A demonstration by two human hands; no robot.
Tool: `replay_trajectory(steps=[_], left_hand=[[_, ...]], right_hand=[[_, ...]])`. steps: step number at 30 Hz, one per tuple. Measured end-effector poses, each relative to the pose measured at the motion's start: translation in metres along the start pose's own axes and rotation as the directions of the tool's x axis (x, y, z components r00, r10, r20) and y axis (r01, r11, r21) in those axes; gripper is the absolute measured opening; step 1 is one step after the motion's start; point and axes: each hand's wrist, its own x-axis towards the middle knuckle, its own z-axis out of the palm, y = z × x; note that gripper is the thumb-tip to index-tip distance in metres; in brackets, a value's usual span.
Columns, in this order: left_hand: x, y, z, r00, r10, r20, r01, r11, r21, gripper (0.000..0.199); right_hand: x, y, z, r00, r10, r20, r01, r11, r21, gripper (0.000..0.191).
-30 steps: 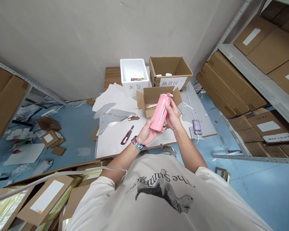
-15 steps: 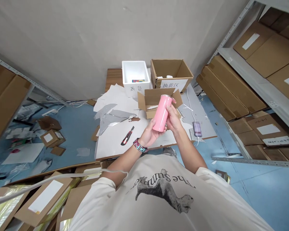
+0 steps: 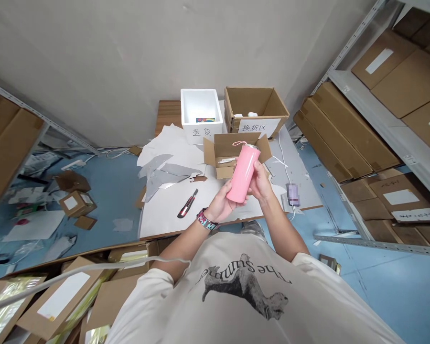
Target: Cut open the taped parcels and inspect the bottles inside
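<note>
A glossy pink bottle (image 3: 243, 173) is held tilted above the near part of the table, its top end with a pink strap loop pointing away from me. My left hand (image 3: 221, 204) grips it near the base from the left side. On the other side, my right hand (image 3: 261, 182) wraps round its middle; some of the fingers are hidden behind it. Just beyond the bottle stands an open small cardboard box (image 3: 220, 143), with something white inside. A red and black utility knife (image 3: 188, 203) lies on the table to the left of my hands.
A white foam box (image 3: 201, 112) and a larger cardboard box (image 3: 256, 107), both with handwritten labels, stand at the back. Torn grey wrapping (image 3: 168, 173) lies at the left. A phone (image 3: 293, 194) with a cable rests at the right edge. Shelves of cartons flank the table.
The pink bottle has been turned in my hands: its strap loop has gone from the right of the top to the left. Both hands still hold it.
</note>
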Motion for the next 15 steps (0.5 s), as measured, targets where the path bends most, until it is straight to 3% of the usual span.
replay_trajectory(steps=[2, 4, 6, 8, 12, 15], left_hand=[[0.005, 0.002, 0.004, 1.000, -0.011, 0.012, 0.011, 1.000, 0.014, 0.082], [0.013, 0.002, 0.008, 0.990, 0.116, -0.081, -0.104, 0.984, 0.145, 0.083], [0.019, 0.002, 0.010, 0.950, 0.268, -0.158, -0.206, 0.923, 0.325, 0.085], [0.023, 0.001, 0.007, 0.927, 0.344, -0.151, -0.236, 0.846, 0.479, 0.085], [0.027, -0.007, -0.023, 0.954, 0.297, -0.031, -0.199, 0.710, 0.676, 0.079], [0.036, -0.022, -0.060, 0.936, 0.335, -0.107, -0.125, 0.602, 0.789, 0.051]], right_hand=[[0.003, -0.001, -0.006, 1.000, 0.004, 0.015, -0.004, 1.000, -0.019, 0.075], [0.007, -0.003, -0.016, 0.999, -0.029, -0.029, 0.027, 0.997, -0.067, 0.073], [0.011, -0.008, -0.031, 0.995, -0.071, -0.064, 0.062, 0.989, -0.136, 0.072], [0.012, -0.015, -0.049, 0.993, -0.106, -0.052, 0.092, 0.971, -0.220, 0.075], [0.007, -0.024, -0.084, 0.985, -0.172, -0.027, 0.148, 0.908, -0.392, 0.073], [0.005, -0.021, -0.106, 0.962, -0.234, -0.141, 0.147, 0.878, -0.456, 0.072]])
